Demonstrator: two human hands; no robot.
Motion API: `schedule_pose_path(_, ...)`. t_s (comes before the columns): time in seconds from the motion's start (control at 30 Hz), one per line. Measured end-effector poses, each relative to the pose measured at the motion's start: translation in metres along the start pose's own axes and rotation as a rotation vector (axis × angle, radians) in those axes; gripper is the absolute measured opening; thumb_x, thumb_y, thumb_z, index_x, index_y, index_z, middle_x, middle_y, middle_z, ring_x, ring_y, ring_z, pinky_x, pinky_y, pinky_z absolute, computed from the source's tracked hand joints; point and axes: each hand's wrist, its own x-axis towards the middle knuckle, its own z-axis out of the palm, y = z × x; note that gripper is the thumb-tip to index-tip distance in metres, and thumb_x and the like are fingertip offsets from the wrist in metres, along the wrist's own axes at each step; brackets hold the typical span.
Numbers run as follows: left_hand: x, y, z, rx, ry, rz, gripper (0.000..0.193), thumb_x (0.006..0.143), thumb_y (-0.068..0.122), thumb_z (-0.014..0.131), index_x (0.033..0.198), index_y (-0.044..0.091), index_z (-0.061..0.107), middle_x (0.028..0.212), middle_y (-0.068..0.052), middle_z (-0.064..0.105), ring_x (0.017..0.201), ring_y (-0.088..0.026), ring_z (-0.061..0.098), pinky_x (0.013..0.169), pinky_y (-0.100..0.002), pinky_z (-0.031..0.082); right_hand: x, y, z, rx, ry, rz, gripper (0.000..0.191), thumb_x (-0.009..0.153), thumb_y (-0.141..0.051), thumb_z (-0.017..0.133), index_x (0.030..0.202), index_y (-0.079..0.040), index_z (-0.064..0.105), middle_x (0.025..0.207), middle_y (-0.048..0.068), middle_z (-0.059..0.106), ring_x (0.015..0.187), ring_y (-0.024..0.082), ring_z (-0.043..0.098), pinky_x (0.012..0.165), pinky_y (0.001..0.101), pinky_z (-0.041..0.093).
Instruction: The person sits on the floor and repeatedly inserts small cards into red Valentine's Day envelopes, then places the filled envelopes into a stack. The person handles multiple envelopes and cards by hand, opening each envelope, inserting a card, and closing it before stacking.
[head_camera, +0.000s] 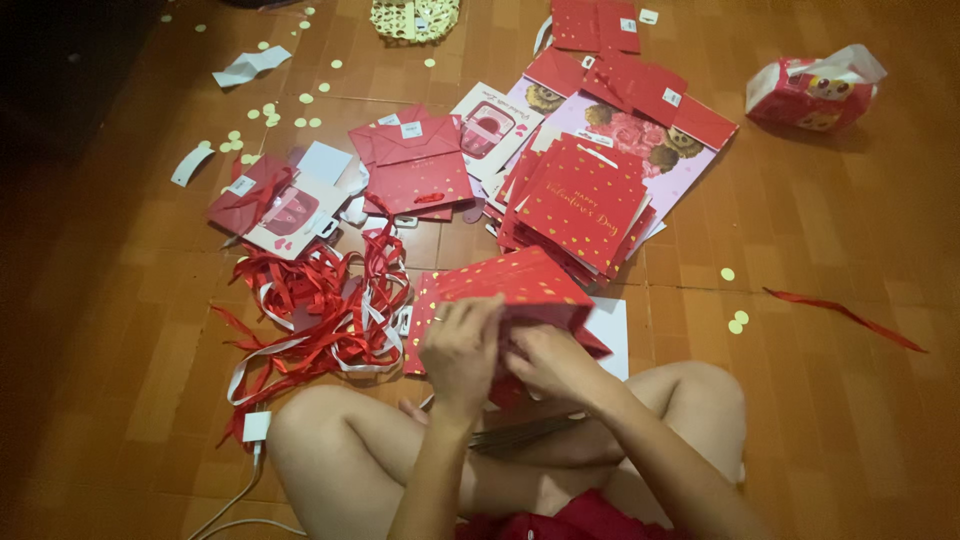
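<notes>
I sit cross-legged on a wooden floor. Both hands work on a red paper gift bag (505, 283) with small gold dots, held just above my knees. My left hand (462, 350) pinches the bag's near edge with fingers curled. My right hand (545, 362) grips the same bag from the right, partly tucked under it. A white sheet (612, 335) lies beneath the bag. The bag's lower part is hidden by my hands.
A tangle of red and white ribbons (320, 315) lies left of the bag. A stack of red dotted bags (580, 205) sits beyond it, with more red bags (415, 170) and pink printed bags (650, 140) behind. A tissue pack (815, 92) is far right; a white charger (256, 427) lies near my left knee.
</notes>
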Motion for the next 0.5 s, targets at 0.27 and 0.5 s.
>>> schedule_pose_path(0.27, -0.007, -0.034, 0.019, -0.261, 0.070, -0.217, 0.029, 0.085, -0.007, 0.058, 0.111, 0.005, 0.063, 0.108, -0.014, 0.067, 0.102, -0.031, 0.066, 0.088, -0.043, 0.054, -0.063, -0.052, -0.046, 0.194, -0.460, 0.120, 0.022, 0.094, -0.022, 0.062, 0.107, -0.009, 0.076, 0.099, 0.011, 0.078, 0.089, 0.027, 0.074, 0.081, 0.0389, 0.057)
schedule_pose_path(0.5, -0.021, -0.040, 0.028, -0.254, 0.160, -0.196, 0.019, 0.088, -0.011, 0.058, 0.102, 0.001, 0.055, 0.122, -0.019, 0.055, 0.110, -0.034, 0.064, 0.084, -0.039, 0.056, -0.082, -0.036, -0.030, 0.004, 0.002, -0.190, 0.024, 0.092, -0.022, 0.066, 0.106, -0.005, 0.076, 0.105, 0.013, 0.076, 0.101, 0.033, 0.072, 0.093, 0.0472, 0.052)
